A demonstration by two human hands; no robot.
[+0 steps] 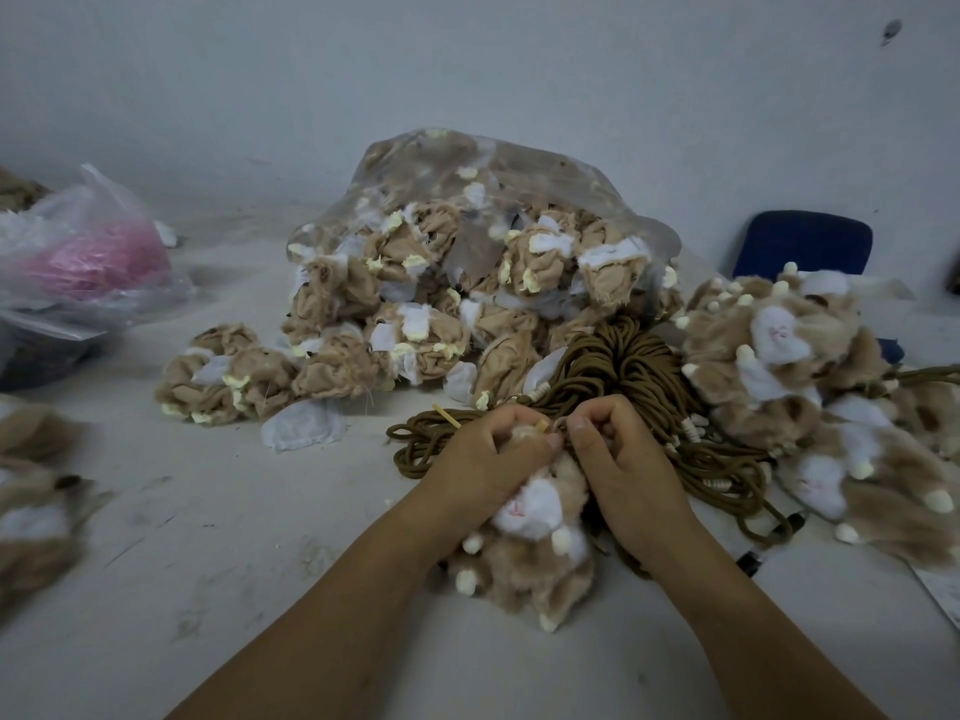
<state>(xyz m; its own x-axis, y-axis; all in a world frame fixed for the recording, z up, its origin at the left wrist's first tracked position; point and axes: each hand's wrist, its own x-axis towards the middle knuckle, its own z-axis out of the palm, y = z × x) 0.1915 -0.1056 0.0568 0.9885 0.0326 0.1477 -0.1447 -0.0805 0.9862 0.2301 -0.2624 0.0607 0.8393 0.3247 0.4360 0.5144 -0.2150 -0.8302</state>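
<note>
A tan and white plush toy skin (pixel 524 537) with cream paws lies on the white table just in front of me. My left hand (pixel 483 459) grips its top end together with a thin wooden stick (pixel 448 415) that pokes out to the upper left. My right hand (pixel 623 459) has its fingers curled and pinches at the same top end, beside the left thumb. A bundle of brown cords (pixel 618 376) lies right behind both hands.
A clear plastic bag (pixel 467 241) of inside-out tan skins sits behind the cords, with more spilled to its left (pixel 234 376). Turned plush skins (pixel 810 376) pile at the right. A bag with pink contents (pixel 88 252) is far left; a blue chair back (pixel 805 241) far right.
</note>
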